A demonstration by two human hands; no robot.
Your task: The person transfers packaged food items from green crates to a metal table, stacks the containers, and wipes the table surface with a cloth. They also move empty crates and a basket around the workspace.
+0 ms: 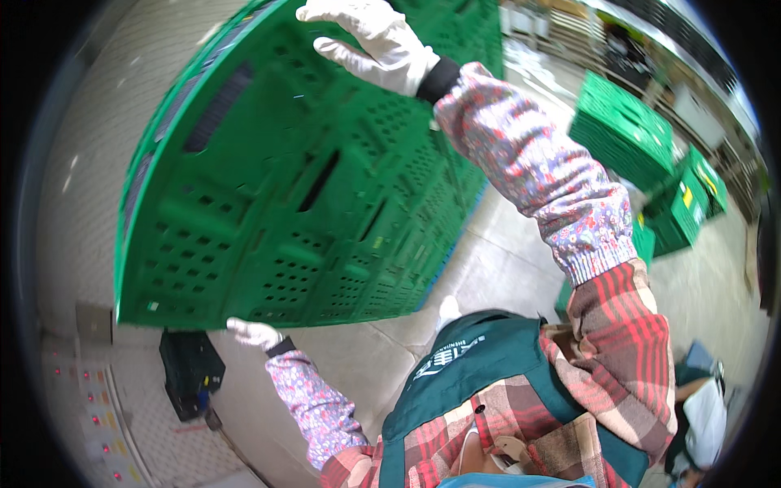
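A tall stack of green perforated plastic crates (293, 201) stands before me, its nearest crate large in view. My left hand (253, 333), in a white glove, is at the lower edge of this crate; its fingers seem to touch the edge, though their grip is unclear. In a matching white glove, my right hand (375, 46) is raised in front of the stack's upper part. Its thumb and fingers are apart, with nothing seen between them. Along the stack's base runs a blue edge (448, 268).
More green crates (622, 131) stand on the concrete floor to the right, several with yellow labels. A dark crate (192, 372) is at lower left, near a pale panel with red lights (97, 421). Another person (701, 409) is partly visible at lower right. Shelving (573, 30) lines the back.
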